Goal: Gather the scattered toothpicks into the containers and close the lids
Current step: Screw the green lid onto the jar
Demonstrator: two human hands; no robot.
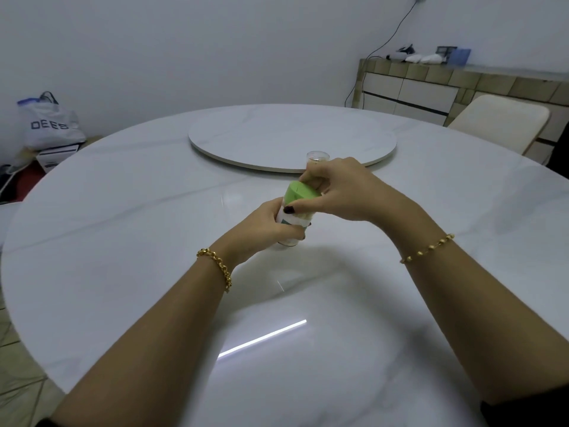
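Observation:
A toothpick container point(292, 218) with a white label stands tilted on the round white table point(123, 241). Pale toothpicks show through its clear wall. My left hand point(264, 229) grips the container's lower body. My right hand point(341, 192) holds the green lid point(298, 192) on the container's top, thumb against its front. Behind my right hand a second, clear container point(317, 158) stands upright with toothpicks inside; only its top shows. One thin toothpick point(279, 285) lies on the table near my forearms.
A white turntable disc point(292, 140) sits at the table's centre. A cream chair point(498, 124) stands at the right, a tiled sideboard point(431, 84) behind it. A white bag point(49, 124) and boxes sit on the floor at left.

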